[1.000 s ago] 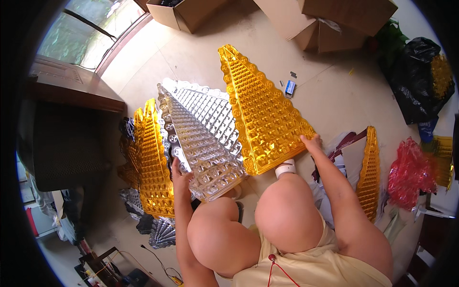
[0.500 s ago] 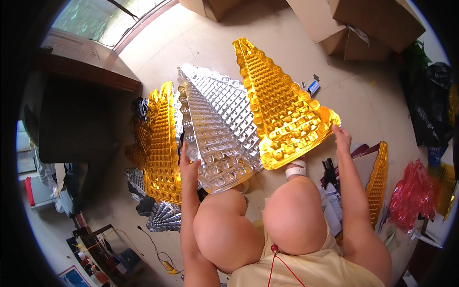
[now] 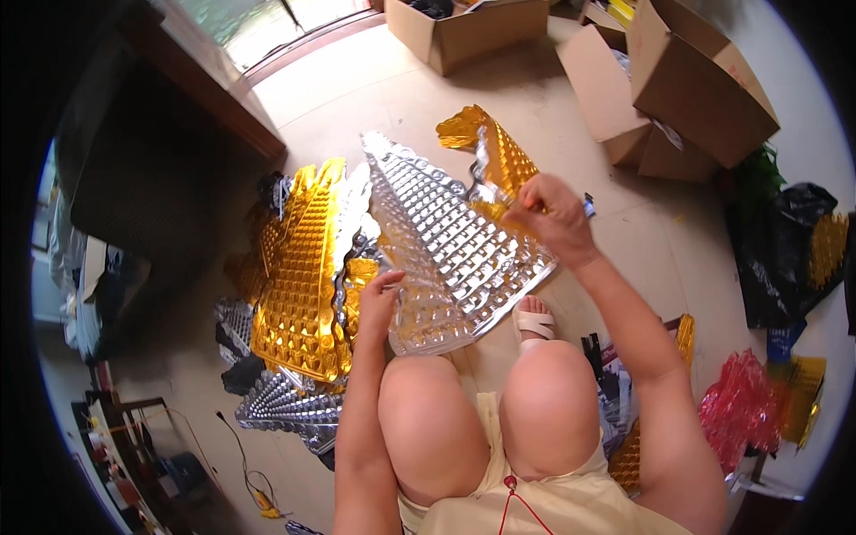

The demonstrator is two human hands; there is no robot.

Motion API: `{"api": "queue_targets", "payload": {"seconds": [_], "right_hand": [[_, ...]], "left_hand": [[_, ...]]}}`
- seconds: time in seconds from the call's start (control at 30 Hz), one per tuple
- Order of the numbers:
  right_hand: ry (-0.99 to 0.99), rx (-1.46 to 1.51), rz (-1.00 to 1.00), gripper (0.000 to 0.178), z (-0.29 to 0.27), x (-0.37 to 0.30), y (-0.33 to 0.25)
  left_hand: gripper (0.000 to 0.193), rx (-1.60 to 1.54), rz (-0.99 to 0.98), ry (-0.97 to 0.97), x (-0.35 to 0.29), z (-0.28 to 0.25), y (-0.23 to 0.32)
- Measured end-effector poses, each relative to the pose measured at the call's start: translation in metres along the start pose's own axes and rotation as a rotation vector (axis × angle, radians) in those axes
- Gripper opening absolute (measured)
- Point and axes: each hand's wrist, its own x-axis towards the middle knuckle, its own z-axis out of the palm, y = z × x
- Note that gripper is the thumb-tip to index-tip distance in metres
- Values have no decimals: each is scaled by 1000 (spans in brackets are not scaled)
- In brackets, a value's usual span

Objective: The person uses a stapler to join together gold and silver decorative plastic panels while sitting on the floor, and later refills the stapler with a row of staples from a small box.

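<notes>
Clear sheet (image 3: 426, 308) overlapping silver sheet (image 3: 441, 214) on the floor (image 3: 655, 259); gold sheet (image 3: 514, 165) bent over beyond.
The left hand (image 3: 377, 305) is half curled at the clear sheet's left edge, grip unclear, beside a gold stack (image 3: 299, 294). Farther out, the right hand (image 3: 560, 221) looks closed on the gold sheet's near edge. The handling seems partway: two sheets are spread, the gold one not yet flat.
</notes>
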Motion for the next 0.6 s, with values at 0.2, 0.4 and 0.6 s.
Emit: {"api": "queue_targets", "payload": {"seconds": [0.2,0.4,0.6], "right_hand": [[-271,208,283,41,76,-61,6],[-430,215,264,32,92,-68,3],[160,293,672,27,62,-44,36]], "left_hand": [[37,-210,-149,-50,-1,18,10],[39,-175,-128,-124,-2,33,-4],[42,-88,-142,-75,1,30,-36]]}}
